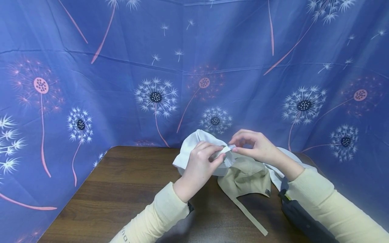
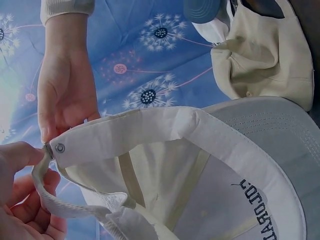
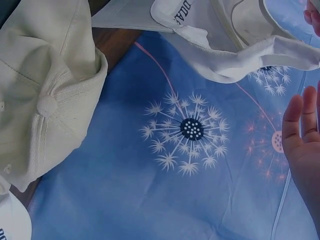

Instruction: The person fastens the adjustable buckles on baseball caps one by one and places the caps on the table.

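Note:
A white cap [image 1: 191,148] with a grey brim [image 2: 280,125] is held up above the table, its inside and printed lettering visible in the left wrist view. My left hand [image 1: 199,160] pinches the cap's narrow back strap [image 2: 75,207] between thumb and fingers. Opposite it, my right hand [image 1: 258,145] pinches the strap's end, thumb and fingertips meeting near a small metal eyelet [image 2: 60,148] on the band. Just below the hands lies a beige cap [image 1: 249,175], its long strap [image 1: 250,217] trailing toward the table's front.
Another white item [image 1: 290,155] lies behind my right forearm, partly covered. A dark item [image 1: 304,216] sits below that forearm. A blue brim [image 2: 202,10] shows at the top of the left wrist view. The brown table [image 1: 121,189] ends against a blue dandelion-print cloth [image 1: 121,84].

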`<state>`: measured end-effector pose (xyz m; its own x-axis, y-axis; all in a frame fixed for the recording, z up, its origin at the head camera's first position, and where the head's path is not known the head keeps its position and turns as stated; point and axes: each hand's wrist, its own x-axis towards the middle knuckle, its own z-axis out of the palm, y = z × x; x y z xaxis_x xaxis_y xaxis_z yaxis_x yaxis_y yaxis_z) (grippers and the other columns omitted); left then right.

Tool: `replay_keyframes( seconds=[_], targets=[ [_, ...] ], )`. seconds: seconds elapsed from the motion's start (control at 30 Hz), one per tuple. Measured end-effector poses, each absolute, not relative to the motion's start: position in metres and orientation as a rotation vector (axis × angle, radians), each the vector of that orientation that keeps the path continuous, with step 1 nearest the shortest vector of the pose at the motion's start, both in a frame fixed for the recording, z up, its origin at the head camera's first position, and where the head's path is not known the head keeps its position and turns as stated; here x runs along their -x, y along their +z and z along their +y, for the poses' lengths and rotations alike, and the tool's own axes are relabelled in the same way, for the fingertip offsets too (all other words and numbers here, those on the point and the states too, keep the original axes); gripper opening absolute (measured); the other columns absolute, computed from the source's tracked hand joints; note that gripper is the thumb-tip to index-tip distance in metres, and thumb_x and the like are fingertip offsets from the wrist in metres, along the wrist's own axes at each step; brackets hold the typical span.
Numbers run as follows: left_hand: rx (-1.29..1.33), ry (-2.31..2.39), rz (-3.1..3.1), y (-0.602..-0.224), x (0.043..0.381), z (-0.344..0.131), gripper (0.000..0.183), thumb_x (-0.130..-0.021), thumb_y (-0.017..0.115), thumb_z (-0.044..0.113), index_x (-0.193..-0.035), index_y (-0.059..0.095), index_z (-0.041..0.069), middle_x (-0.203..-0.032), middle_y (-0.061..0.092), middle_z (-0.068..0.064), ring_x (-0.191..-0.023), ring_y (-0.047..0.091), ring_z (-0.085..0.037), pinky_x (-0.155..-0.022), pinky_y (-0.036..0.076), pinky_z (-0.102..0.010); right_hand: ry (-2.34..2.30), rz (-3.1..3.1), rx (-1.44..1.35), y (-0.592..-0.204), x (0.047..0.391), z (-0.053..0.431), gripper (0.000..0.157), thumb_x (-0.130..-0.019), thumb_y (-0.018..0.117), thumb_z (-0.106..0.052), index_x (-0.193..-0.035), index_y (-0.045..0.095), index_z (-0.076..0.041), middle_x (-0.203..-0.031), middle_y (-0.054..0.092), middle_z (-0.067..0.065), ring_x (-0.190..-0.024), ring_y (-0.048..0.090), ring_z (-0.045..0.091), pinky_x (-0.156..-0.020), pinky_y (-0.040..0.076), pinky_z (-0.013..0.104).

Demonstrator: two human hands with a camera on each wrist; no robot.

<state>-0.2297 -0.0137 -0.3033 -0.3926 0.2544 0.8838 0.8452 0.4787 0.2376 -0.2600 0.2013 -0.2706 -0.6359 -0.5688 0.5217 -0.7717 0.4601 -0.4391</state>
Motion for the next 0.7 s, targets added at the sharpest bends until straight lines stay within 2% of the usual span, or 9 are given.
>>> replay_keyframes(
  seconds=[0.23, 0.5, 0.7],
  targets=[
    [0.916, -0.893, -1.92, -0.301, 0.23, -0.011, 0.015, -0.077, 0.068, 0.014, -0.089, 0.07, 0.006, -0.083, 0.066, 0.0, -0.078, 0.056, -0.009, -0.07, 0.044, -0.014, 0.965, -2.434, -1.159, -0.268, 0.256, 0.196, 0.021, -0.079, 0.067, -0.014, -0.098, 0.062, -0.023, -0.097, 0.059, -0.01, -0.078, 0.054, 0.004, -0.063, 0.048, 0.023],
    [0.909, -0.893, -1.94, -0.303, 0.231, -0.009, 0.017, -0.076, 0.069, 0.014, -0.09, 0.069, 0.006, -0.084, 0.066, -0.001, -0.079, 0.056, -0.009, -0.07, 0.045, -0.012, 0.964, -2.433, -1.143, -0.252, 0.238, 0.185, 0.019, -0.077, 0.068, -0.006, -0.094, 0.064, -0.011, -0.093, 0.061, 0.0, -0.078, 0.055, 0.007, -0.063, 0.048, 0.025],
    [0.901, -0.923, -1.951, -0.307, 0.23, -0.012, 0.018, -0.075, 0.07, 0.016, -0.092, 0.067, 0.008, -0.085, 0.065, 0.002, -0.081, 0.055, -0.008, -0.071, 0.044, -0.014, 0.954, -2.46, -1.119, -0.265, 0.251, 0.195, 0.02, -0.078, 0.068, -0.014, -0.095, 0.063, -0.021, -0.095, 0.06, -0.008, -0.08, 0.055, 0.005, -0.065, 0.049, 0.025]
  ],
)
